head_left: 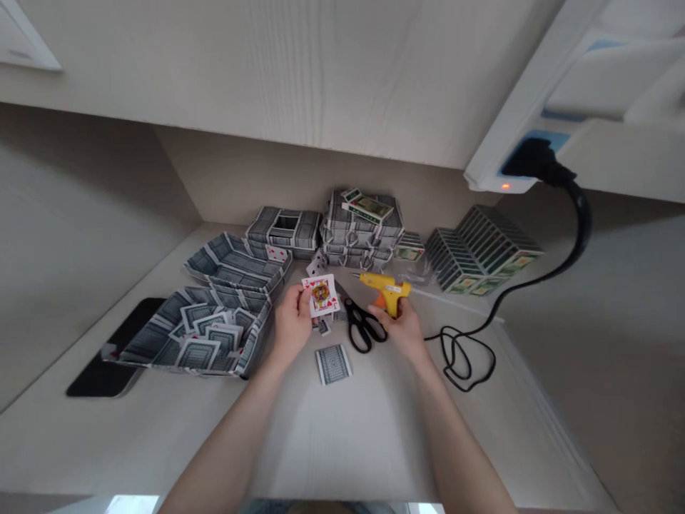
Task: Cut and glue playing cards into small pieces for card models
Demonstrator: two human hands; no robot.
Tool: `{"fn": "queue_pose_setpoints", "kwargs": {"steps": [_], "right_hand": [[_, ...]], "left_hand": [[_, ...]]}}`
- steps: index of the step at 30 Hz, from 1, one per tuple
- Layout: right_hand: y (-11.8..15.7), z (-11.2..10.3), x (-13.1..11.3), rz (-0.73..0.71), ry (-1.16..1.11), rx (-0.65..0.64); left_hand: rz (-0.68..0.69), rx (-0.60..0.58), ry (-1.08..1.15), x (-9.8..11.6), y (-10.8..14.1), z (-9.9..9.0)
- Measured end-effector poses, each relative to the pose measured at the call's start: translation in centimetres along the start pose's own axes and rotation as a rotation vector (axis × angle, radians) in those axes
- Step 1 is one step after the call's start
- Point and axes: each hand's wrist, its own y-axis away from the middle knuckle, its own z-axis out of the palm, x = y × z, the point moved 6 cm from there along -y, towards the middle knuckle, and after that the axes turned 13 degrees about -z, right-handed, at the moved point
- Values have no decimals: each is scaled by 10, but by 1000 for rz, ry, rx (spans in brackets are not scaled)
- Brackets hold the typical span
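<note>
Pale desktop (342, 435) holds scissors (364, 325) between the card (322, 295) and glue gun (389, 287)

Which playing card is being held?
The jack of hearts, face up in the left hand; one face-down card lies on the tabletop, other cards in the open box.

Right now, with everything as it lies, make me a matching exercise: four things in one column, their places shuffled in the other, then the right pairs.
Column one
1. jack of hearts
2. glue gun
3. scissors
4. black plug

Column two
A. lying on the desk, between the two forearms
B. in the white power strip, at upper right
C. held in the right hand
D. held in the left hand, face showing

Right pairs: 1-D, 2-C, 3-A, 4-B
</note>
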Motion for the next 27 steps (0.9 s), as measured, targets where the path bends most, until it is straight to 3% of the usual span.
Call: {"fn": "queue_pose_setpoints", "kwargs": {"steps": [4,11,13,17,20,27], "right_hand": [[-4,5,1,19,-344,-97],[-6,-1,3,10,-336,-105],[-6,-8,9,18,-224,-75],[-7,-23,23,33,223,-44],[-8,-28,25,-33,472,7],[-2,-26,15,-144,729,140]], "left_hand": [[-1,45,23,-1,-5,-7],[5,91,-6,1,-6,-13],[9,103,1,1,-6,-15],[32,131,-7,1,-8,-19],[39,142,-21,2,-9,-20],[48,136,-71,5,-6,-19]]}}
